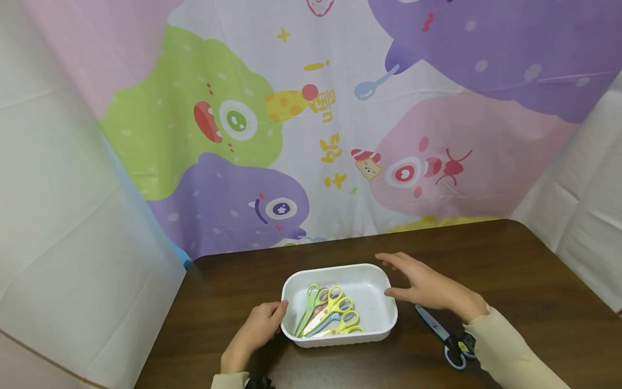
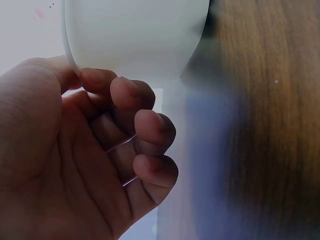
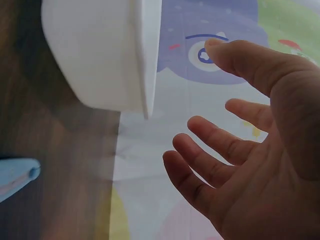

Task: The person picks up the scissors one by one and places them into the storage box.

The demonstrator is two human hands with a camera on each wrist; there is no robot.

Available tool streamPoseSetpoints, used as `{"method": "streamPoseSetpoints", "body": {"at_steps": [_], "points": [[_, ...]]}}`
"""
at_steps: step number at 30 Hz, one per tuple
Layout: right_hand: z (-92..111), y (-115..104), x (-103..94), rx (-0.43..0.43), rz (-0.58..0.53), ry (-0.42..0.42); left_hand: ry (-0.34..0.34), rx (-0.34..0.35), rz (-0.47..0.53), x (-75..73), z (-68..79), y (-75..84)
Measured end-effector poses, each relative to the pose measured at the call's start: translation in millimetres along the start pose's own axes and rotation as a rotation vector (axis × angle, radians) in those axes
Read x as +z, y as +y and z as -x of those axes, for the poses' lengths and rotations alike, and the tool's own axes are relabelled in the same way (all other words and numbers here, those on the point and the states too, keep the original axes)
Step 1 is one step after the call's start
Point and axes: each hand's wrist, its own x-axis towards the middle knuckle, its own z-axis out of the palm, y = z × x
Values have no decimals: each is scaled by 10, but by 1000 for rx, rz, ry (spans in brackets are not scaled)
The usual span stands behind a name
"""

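Observation:
A white tray (image 1: 381, 292) with rounded corners holds several small scissors (image 1: 332, 310) with yellow, green, pink and blue colouring, heaped toward its left side. My left hand (image 1: 259, 324) grips the tray's left rim. In the left wrist view the thumb and index finger of that hand (image 2: 95, 125) meet at the edge of the white wall (image 2: 135, 35), the other fingers curled below. My right hand (image 1: 432, 283) hovers at the right rim, fingers spread and relaxed, holding nothing. The right wrist view shows this hand (image 3: 240, 145) apart from the tray wall (image 3: 100, 50).
A larger pair of blue and black scissors (image 1: 439, 329) lies on the dark wooden table (image 1: 233, 275) right of the tray, partly under the right forearm. Behind the table hangs a cloth with cartoon monsters (image 1: 233, 178); white cloth panels (image 1: 73, 189) stand at the sides.

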Motion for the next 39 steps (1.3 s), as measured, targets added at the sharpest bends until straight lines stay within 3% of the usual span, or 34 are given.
{"method": "streamPoseSetpoints", "body": {"at_steps": [7, 16, 28, 39], "points": [[162, 88, 4, 2, -18, 13, -4, -4, 0, -3, -1, 3], [383, 177, 34, 65, -19, -44, -2, -10, 6, 1, 17, -3], [540, 363, 97, 39, 70, -52, 1, -5, 1, 2, -3, 13], [715, 513, 73, 68, 50, -127, -5, -16, 13, 6, 3, 13]]}}
